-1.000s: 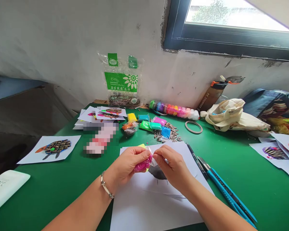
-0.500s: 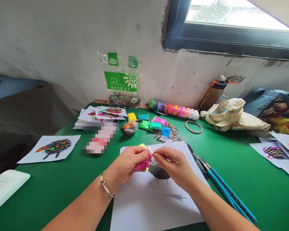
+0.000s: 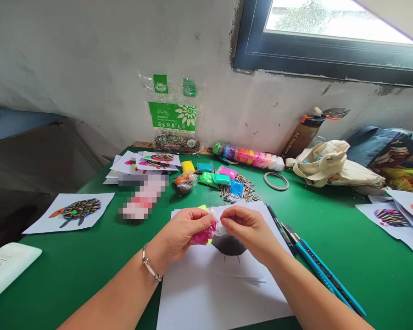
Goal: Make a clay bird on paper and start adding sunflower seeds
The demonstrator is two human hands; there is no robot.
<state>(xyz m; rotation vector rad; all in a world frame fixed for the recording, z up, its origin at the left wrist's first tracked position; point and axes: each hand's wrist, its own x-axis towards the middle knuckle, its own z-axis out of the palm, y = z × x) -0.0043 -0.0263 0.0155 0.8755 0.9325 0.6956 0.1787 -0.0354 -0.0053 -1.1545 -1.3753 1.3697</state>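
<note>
Pinched in my left hand (image 3: 186, 229) is a small clear plastic bag of bright pink modelling clay (image 3: 202, 237). My right hand (image 3: 244, 229) has thumb and forefinger pressed together at the bag's clear plastic end. Below both hands lies a stack of white paper (image 3: 206, 293) with a dark grey rounded clay shape (image 3: 230, 246) on it, two thin drawn legs under the shape. The top of that shape is hidden behind the bag and my fingers. A bit of yellow shows behind my left hand.
Several coloured clay packets (image 3: 209, 178) lie beyond the paper, beside loose sunflower seeds (image 3: 248, 188). A seed bag (image 3: 174, 114) leans on the wall. Blue cutters (image 3: 325, 266) lie right of the paper. A seed-covered bird picture (image 3: 75, 213) and a white power bank (image 3: 10, 270) are at left.
My right hand has shifted very slightly right, and more of the clear plastic shows between the hands. My left hand keeps its hold on the pink clay.
</note>
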